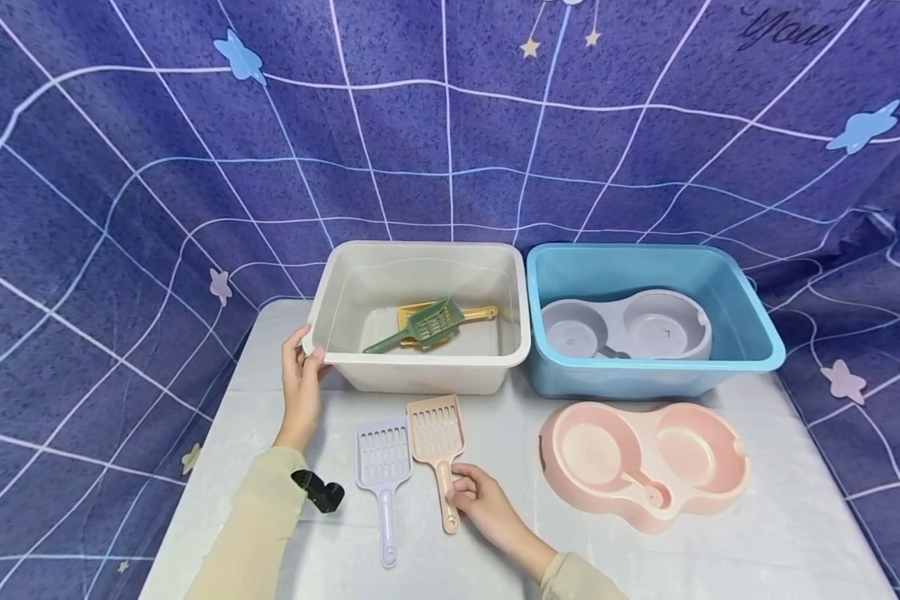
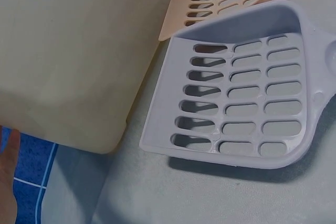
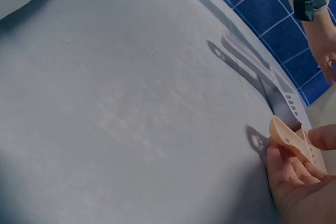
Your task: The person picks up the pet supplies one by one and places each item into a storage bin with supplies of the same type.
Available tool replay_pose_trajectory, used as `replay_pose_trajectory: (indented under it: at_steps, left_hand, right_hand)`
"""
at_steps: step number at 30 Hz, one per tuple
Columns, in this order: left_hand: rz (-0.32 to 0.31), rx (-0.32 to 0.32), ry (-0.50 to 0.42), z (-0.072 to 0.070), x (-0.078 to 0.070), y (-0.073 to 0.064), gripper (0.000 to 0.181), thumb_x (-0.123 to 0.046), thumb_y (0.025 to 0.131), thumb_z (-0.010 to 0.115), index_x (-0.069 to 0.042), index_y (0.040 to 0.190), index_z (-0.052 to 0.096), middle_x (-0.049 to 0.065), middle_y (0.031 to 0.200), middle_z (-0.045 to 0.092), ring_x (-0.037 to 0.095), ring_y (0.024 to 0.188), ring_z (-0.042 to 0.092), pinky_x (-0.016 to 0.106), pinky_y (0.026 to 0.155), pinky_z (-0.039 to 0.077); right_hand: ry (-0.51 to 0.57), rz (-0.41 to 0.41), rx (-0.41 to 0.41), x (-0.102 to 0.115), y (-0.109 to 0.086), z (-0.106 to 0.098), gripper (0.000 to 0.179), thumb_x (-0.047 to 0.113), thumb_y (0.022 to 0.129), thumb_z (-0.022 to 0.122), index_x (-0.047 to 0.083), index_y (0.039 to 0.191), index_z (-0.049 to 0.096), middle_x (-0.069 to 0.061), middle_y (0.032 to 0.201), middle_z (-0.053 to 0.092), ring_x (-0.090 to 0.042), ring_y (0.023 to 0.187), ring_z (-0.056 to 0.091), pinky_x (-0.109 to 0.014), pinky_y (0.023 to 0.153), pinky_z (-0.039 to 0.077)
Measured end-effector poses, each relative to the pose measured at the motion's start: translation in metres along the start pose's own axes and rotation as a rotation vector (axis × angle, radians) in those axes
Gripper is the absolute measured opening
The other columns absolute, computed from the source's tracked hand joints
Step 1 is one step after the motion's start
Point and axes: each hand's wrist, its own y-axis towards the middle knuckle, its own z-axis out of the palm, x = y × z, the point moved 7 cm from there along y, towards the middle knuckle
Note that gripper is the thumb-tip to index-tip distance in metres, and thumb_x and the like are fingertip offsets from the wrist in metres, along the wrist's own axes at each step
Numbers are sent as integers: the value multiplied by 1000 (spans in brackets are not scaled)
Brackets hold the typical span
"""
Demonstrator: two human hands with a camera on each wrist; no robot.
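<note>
At the left front corner of a beige litter box (image 1: 420, 373), my left hand (image 1: 301, 392) holds the rim between thumb and fingers. My right hand (image 1: 486, 502) grips the handle of a peach litter scoop (image 1: 437, 429); in the right wrist view, fingers lie under the peach handle (image 3: 286, 135) with the thumb (image 3: 323, 137) above it. Left of that scoop lies a lavender litter scoop (image 1: 385, 458), its slotted head towards the box. Inside the beige box, a green scoop (image 1: 427, 323) rests across a yellow scoop (image 1: 480, 313).
Right of the beige box stands a blue litter box (image 1: 622, 382) containing a grey double pet bowl (image 1: 611, 321). A pink double bowl (image 1: 648, 450) sits in front of it on the white-covered table (image 1: 495, 575). A blue patterned curtain (image 1: 450, 125) hangs behind.
</note>
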Motion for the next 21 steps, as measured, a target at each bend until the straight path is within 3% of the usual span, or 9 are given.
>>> replay_pose_trajectory:
  at_steps: [6, 14, 16, 21]
  left_hand:
    - [-9, 1, 12, 1, -2, -1, 49, -6, 103, 37, -5, 151, 28, 19, 141, 41, 12, 112, 50, 29, 97, 47]
    - [-7, 6, 17, 1, -2, 0, 49, -7, 103, 37, -5, 151, 27, 18, 141, 41, 13, 113, 50, 50, 105, 40]
    - [-6, 8, 16, 1, -2, 0, 49, -7, 103, 37, -5, 151, 27, 19, 142, 40, 15, 114, 50, 49, 105, 41]
    - [-2, 12, 19, 2, -1, 0, 48, -7, 103, 36, -5, 151, 27, 17, 141, 40, 18, 116, 49, 31, 98, 46]
  right_hand:
    - [14, -5, 15, 2, 1, 1, 56, 1, 87, 66, -17, 134, 42, -11, 96, 65, -11, 76, 59, -24, 63, 56]
    - [64, -45, 13, 5, 1, 0, 66, -1, 83, 74, -16, 137, 40, -9, 92, 63, -6, 69, 52, -15, 56, 46]
    - [69, -50, 11, 5, 1, -1, 66, -2, 82, 74, -16, 137, 40, -8, 91, 63, -6, 69, 52, -15, 56, 46]
    - [90, -53, 12, 4, 0, -2, 67, -3, 81, 74, -16, 138, 40, -8, 92, 63, -6, 71, 52, -14, 57, 45]
